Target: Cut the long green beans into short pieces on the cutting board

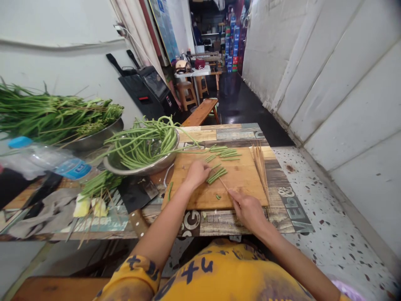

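Observation:
My left hand [196, 173] rests on the wooden cutting board [241, 184], fingers closed on a small bunch of cut green bean pieces [216, 175]. My right hand [247, 209] is at the board's near edge, pinching a thin bamboo skewer [223, 184] whose tip points at those bean pieces. More cut bean pieces [226, 152] lie at the board's far side. A bundle of bamboo skewers [260, 167] lies along the board's right edge.
A metal bowl of long green beans [142, 146] stands left of the board. Behind it is a second bowl of green stems [56, 117]. A plastic water bottle [46, 161] lies at the left. Beyond the table are a wooden bench [200, 113] and stools.

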Tool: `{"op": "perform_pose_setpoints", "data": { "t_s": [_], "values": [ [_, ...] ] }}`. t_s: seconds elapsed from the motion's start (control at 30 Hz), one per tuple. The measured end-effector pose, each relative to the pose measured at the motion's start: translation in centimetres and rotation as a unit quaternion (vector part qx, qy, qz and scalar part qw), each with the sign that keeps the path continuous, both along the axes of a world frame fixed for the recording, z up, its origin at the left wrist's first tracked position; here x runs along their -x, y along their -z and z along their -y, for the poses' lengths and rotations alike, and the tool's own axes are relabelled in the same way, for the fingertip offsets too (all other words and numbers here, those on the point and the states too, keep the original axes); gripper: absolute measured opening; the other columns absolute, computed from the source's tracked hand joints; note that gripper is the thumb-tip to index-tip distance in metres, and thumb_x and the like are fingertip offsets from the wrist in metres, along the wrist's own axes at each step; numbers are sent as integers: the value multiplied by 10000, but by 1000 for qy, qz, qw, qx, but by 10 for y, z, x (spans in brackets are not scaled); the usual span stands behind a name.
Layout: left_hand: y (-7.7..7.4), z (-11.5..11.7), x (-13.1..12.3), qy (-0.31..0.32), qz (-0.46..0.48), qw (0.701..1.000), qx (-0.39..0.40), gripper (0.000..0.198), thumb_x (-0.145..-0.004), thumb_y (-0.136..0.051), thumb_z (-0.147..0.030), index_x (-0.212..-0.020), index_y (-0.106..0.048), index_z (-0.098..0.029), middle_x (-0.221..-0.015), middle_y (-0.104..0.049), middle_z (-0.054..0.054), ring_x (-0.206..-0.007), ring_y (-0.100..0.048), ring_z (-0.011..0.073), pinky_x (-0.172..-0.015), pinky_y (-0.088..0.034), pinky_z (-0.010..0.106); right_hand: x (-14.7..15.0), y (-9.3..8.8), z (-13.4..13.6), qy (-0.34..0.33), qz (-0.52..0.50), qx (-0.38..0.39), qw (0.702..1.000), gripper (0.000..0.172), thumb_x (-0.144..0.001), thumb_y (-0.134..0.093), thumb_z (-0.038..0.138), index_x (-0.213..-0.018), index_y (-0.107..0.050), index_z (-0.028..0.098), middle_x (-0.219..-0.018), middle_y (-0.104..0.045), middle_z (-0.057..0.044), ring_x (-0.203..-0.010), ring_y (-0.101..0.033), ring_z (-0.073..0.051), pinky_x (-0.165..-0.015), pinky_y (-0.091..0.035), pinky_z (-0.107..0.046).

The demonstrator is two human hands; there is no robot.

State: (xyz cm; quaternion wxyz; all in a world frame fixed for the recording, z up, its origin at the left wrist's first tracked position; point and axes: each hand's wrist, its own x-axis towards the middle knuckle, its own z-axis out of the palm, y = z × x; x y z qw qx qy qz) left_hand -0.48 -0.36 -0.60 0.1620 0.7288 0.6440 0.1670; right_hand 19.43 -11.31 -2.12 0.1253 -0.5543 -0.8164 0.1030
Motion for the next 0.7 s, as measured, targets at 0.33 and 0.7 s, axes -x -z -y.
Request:
{"op": "perform_pose_setpoints", "data": {
  "t_s": [0.33, 0.7],
  "values": [
    [3, -1, 0, -10, 3, 1000, 2, 206, -767, -523, -231, -746, -708, -142, -747, -703, 56, -700, -601, 166, -637, -406, 239, 0, -1, 0, 2, -1, 6, 1000, 378, -899, -383, 200, -1215, -591, 184, -890, -728, -99, -764, -674, -182, -668, -459, -232],
    [3, 0, -1, -8, 14, 1000, -8, 194, -770, -527, -209, -816, -710, -161, -815, -712, 42, -754, -612, 163, -691, -425, 237, 1, 0, -1, -2, -11, 4, 1000, 363, -911, -385, 210, -1203, -599, 189, -922, -727, -92, -779, -678, -183, -669, -458, -236]
  ]
}}
